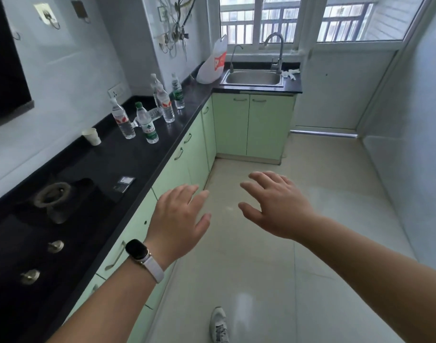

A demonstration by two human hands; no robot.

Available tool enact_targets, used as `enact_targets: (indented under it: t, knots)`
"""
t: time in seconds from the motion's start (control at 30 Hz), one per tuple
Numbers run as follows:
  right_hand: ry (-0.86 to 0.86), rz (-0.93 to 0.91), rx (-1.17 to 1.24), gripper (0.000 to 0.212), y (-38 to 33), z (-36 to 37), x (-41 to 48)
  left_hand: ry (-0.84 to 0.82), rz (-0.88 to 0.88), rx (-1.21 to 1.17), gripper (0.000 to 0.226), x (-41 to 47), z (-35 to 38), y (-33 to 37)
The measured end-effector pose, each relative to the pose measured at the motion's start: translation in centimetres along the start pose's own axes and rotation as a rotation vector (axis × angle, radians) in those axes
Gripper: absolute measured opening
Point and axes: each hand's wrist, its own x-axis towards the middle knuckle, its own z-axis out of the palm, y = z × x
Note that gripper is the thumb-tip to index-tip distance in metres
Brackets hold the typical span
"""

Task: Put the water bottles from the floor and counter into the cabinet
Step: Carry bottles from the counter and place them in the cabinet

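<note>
Several clear water bottles stand on the black counter (128,157) at the left: a red-labelled one (122,120), a green-capped one (147,123), another red-labelled one (164,103) and a green-labelled one (177,91). One more bottle (151,115) lies on its side between them. Pale green cabinets (251,125) with shut doors run under the counter. My left hand (178,219), with a watch on its wrist, and my right hand (277,206) hover open above the floor, well short of the bottles. I see no bottle on the floor.
A paper cup (92,136) stands on the counter near the wall. A gas hob (51,201) fills the near counter. A steel sink (253,78), a tap and a white plastic bag (213,63) are at the far end. My shoe (219,325) is on the tiled floor.
</note>
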Motion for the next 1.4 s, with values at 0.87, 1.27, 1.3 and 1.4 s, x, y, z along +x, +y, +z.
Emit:
enact_targets:
  t: [0.87, 1.27, 1.3, 1.4]
  knots:
    - [0.067, 0.084, -0.011, 0.055, 13.7, 6.0, 29.9, -0.006, 0.065, -0.083, 0.050, 30.1, 13.3, -12.2]
    - [-0.058, -0.109, 0.092, 0.063, 27.9, 6.8, 44.3, -0.087, -0.060, 0.103, 0.050, 44.8, 19.9, -12.1]
    - [-0.059, -0.137, 0.094, 0.064, 28.8, 6.9, 45.5, -0.089, -0.088, 0.122, 0.049, 45.6, 20.1, -12.2]
    - [-0.063, -0.194, 0.114, 0.058, 30.6, 7.1, 49.2, -0.097, -0.160, 0.178, 0.048, 47.0, 20.2, -12.6]
